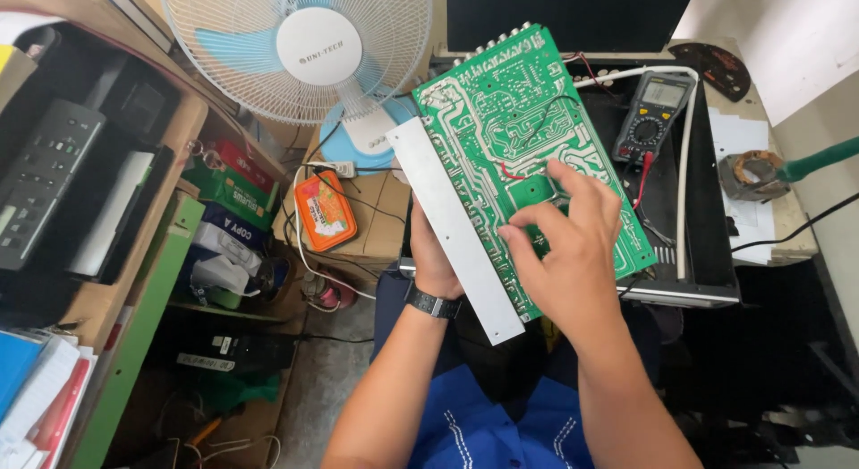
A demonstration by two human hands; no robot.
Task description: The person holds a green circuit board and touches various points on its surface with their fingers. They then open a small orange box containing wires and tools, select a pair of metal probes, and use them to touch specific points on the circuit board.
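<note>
Nearest, clothing: a blue garment with white stitching (501, 429) lies at the bottom edge, below the circuit board.
Left wrist: a dark wristwatch (433, 302) sits just under the board's lower edge.
Left hand: the left hand (433, 254) is closed on the circuit board from behind, at its metal strip, and holds it up tilted; its fingers are hidden by the board.
Right hand: the right hand (564, 254) lies over the board's face, loosely spread, index and thumb tips touching the solder side near a short red wire; it grips nothing.
Circuit board: the green circuit board (501, 120) faces the camera with its solder side, held above the lap, a pale metal strip (452, 227) along its left edge.
Right of board: a dark open chassis (707, 254) stands behind the board, with a white cable (684, 174) running along it.
On chassis: a digital multimeter (651, 118) lies just right of the board's upper part, a red lead hanging from it.
Left of board: an orange tin (325, 209) rests on a cardboard box.
Farther left: a wooden shelf (174, 165) carries a grey device and stacked packs.
Beyond board: a white desk fan with blue blades (300, 48) stands up and left of the board.
Far right: a wound coil (750, 174) lies on paper.
</note>
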